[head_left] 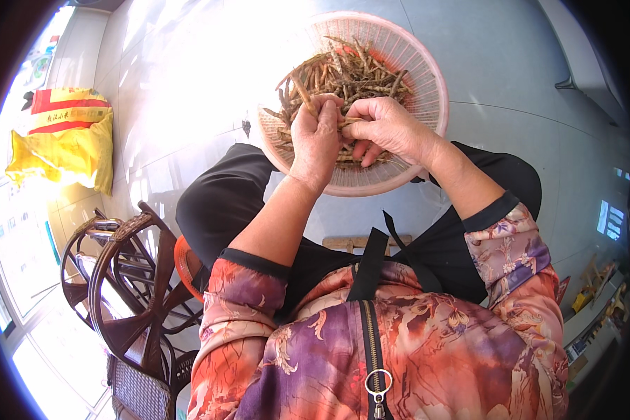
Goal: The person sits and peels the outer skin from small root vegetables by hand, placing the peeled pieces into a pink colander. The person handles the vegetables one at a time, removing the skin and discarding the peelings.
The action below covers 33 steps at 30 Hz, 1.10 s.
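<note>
A round pink plastic basket [433, 84] stands in front of me, holding a heap of dry brown bean pods [346, 73]. Over its near half, my left hand [317, 126] grips a dry pod [303, 94] that sticks up between thumb and fingers. Close beside it, on the right, my right hand [380, 128] pinches a pale piece of pod at the fingertips, near the left thumb. The two hands almost touch. What lies inside the left palm is hidden, and the lower fingers of the right hand spread over the pods below.
A yellow and red plastic sack [68, 136] lies at the left on the tiled floor. Dark woven chairs [131, 283] stand at lower left, near an orange basket rim [184, 268]. Part of a wooden stool [341, 242] shows between the legs. Various items sit on a low shelf [598, 315] at right.
</note>
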Available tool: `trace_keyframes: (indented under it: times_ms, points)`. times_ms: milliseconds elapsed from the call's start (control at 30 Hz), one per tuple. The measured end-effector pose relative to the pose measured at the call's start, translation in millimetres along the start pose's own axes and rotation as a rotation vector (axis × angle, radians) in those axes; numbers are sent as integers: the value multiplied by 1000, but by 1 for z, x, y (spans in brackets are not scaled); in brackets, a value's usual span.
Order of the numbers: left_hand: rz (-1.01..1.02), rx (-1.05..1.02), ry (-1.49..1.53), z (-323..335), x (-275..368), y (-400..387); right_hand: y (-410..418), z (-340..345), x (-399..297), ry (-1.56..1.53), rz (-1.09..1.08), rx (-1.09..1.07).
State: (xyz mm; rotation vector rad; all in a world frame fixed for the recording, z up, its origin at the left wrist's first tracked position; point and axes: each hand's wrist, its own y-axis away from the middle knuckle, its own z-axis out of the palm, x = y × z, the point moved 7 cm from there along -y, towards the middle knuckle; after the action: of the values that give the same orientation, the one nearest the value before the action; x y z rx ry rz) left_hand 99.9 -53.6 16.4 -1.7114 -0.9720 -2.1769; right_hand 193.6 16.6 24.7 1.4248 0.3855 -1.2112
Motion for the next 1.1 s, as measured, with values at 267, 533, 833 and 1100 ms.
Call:
trace_keyframes:
  times_ms: [267,533,833,1100]
  points:
    - [50,-11,-107,-2,-7,-3,2,-2,5,-72,99,26]
    - [-120,44,107,-8,-4,-1,-5,-18,5,109,-16,136]
    - [-209,-94,156,5,-2,1,-1,9,-10,-388,-177,-142]
    - [360,-150,-368,23,2,-6,-18,23,6,-454,-220,-47]
